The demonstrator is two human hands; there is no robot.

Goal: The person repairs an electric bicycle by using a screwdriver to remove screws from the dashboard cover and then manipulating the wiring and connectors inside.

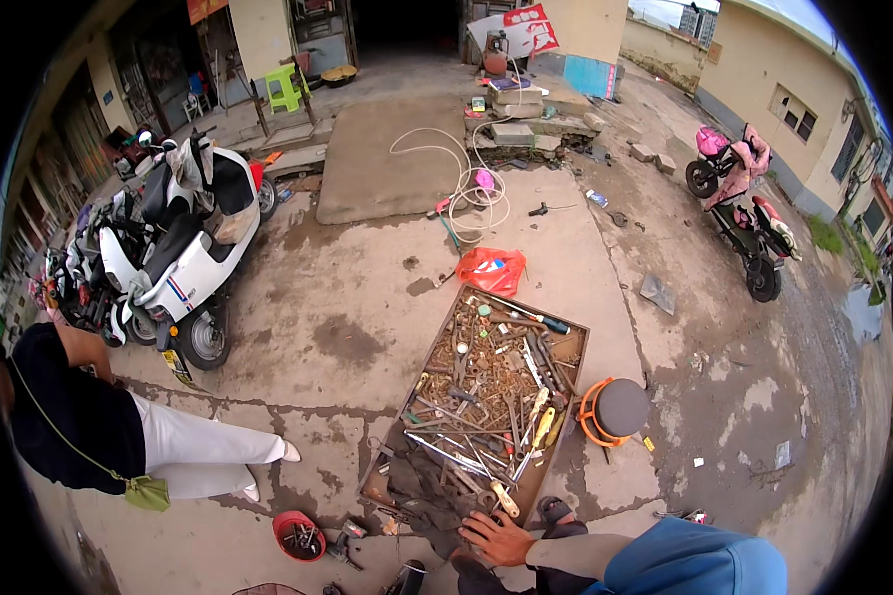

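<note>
My right hand (498, 540) comes in from the lower right, palm down with its fingers spread. It is at the near edge of a wide metal tray (585, 342), beside a dark rag (429, 501) that hangs over that edge. No tool shows in the hand. Just beyond the fingers lies a screwdriver with a pale handle (506, 499). Wrenches, pliers (460, 363), a yellow-handled screwdriver (544, 427) and many small metal parts fill the tray. My left hand is not in view.
A round stool with an orange frame (620, 407) stands right of the tray. A red bowl of metal parts (298, 535) is at the near left. A person (129, 426) stands left, near white scooters (184, 268). A pale hose (466, 188) coils beyond a red bag (492, 270).
</note>
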